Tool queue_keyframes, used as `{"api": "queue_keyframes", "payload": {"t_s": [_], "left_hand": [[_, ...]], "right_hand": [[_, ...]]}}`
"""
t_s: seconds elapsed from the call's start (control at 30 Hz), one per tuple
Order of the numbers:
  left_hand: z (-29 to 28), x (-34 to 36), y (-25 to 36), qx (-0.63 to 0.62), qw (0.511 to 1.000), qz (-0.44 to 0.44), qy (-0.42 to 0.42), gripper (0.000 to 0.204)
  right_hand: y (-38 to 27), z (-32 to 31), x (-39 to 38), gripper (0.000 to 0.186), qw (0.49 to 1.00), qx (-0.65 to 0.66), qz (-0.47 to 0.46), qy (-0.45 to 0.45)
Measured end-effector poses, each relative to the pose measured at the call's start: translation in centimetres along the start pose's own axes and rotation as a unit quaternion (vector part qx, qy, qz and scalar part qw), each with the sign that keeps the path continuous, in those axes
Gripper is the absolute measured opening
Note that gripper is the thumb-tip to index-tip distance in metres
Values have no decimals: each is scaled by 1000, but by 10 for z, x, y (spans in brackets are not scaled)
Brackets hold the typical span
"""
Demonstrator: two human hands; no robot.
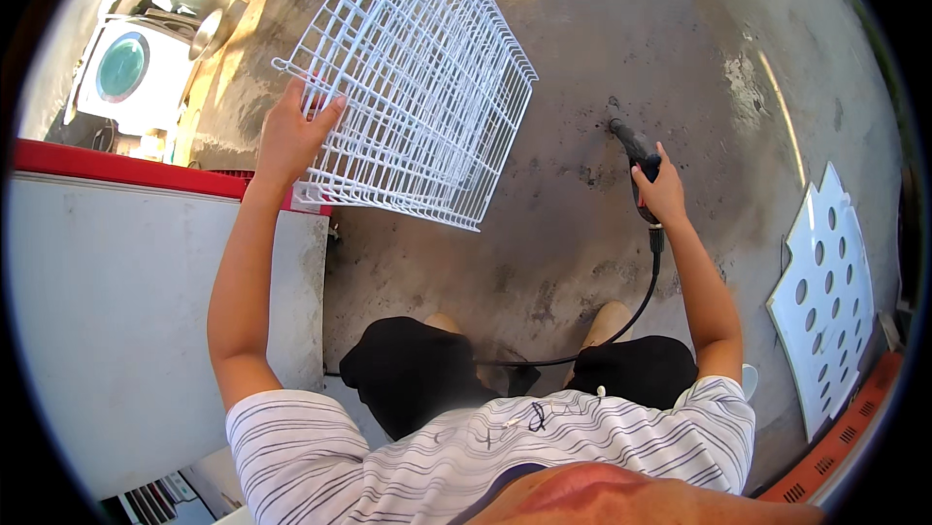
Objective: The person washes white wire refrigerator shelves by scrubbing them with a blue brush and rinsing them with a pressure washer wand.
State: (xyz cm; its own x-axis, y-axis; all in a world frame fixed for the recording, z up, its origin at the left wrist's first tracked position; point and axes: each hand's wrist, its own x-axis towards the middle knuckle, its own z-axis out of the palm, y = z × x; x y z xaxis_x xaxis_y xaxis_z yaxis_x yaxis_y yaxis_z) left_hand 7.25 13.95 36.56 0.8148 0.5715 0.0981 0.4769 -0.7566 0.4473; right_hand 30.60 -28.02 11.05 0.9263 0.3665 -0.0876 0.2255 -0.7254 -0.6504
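Note:
My left hand (296,132) grips the near left edge of a white wire basket (427,88), its fingers hooked through the bars. The basket is tilted, and part of it rests against or just above the red-edged corner of a white cabinet; I cannot tell which. In my right hand (663,190) is a black pressure washer gun (636,151), fingers wrapped round its grip. Its nozzle points down and away toward the wet floor. From the bottom of the grip a black hose (641,302) curves back between my legs. No spray shows clearly.
The white cabinet (165,311) with a red top edge stands at my left. A white panel with round holes (825,302) leans at the right beside an orange slotted strip (854,418). A white appliance with a round green window (126,68) is at the far left.

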Motion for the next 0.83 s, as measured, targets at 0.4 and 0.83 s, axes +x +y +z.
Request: {"api": "queue_keyframes", "payload": {"t_s": [0.4, 0.83], "left_hand": [[4, -22, 19, -65, 990, 122, -35, 32], [10, -13, 70, 45, 983, 148, -94, 52]], "right_hand": [[-171, -78, 47, 102, 966, 61, -216, 126], [-170, -80, 82, 64, 896, 402, -150, -114]]}}
